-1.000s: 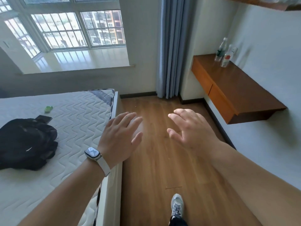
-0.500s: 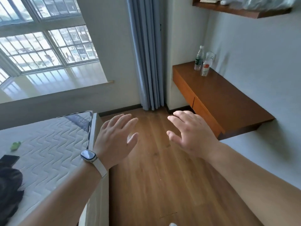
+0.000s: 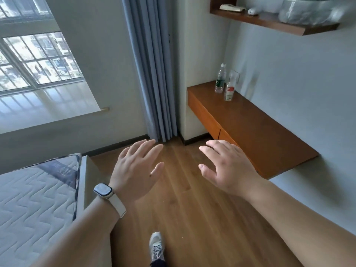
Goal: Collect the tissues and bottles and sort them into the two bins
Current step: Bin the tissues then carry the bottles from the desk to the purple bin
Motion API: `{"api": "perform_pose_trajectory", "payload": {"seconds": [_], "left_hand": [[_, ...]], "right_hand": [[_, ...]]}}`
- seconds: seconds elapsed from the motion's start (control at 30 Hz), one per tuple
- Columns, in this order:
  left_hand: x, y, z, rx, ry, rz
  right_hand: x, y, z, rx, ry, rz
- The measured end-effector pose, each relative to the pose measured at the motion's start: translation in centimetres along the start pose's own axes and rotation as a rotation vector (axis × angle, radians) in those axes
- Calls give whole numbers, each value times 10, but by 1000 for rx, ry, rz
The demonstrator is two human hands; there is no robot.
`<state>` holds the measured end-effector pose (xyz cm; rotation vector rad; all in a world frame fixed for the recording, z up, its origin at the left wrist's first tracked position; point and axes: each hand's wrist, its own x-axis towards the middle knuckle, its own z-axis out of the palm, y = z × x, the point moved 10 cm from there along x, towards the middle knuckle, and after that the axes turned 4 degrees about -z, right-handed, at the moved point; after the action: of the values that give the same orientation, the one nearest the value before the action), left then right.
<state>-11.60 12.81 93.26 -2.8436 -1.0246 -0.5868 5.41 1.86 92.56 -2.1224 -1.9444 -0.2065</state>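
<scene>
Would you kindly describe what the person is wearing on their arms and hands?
Both forearms are bare, no sleeves or gloves in view. A smartwatch with rounded-square face, pale case and cream band sits at the left hand's wrist. The right hand shows no ring or watch.

Wood-plank floor (image 3: 192, 218) between bed (image 3: 34, 199) at left and wall-mounted brown counter (image 3: 260, 132) at right. White quilted mattress on bed, dark patterned corner. Grey-blue curtain (image 3: 154, 74) hanging in room corner, reaching floor. Gridded window (image 3: 38, 60) upper left. High wooden shelf (image 3: 269, 23) carrying flat beige item (image 3: 230, 7), small white object (image 3: 252, 11) and plastic-wrapped bundle (image 3: 308, 10).
</scene>
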Motion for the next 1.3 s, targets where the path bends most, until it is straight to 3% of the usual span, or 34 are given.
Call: {"api": "perform_pose_trajectory", "payload": {"seconds": [0.33,0.53,0.97,1.3], "left_hand": [[127,-135,45,-101,22,66],[176,-179,66,-130,-1,106],[289,-178,131,-117,-79,207],[453,-125,194,-63,-127,305]], "right_hand": [[176,-9,37,-94,-36,76],[232,-11,54,-92,-38,112],[309,79,97,-42,-63,225],[390,230,115,-1,-83,322]]}}
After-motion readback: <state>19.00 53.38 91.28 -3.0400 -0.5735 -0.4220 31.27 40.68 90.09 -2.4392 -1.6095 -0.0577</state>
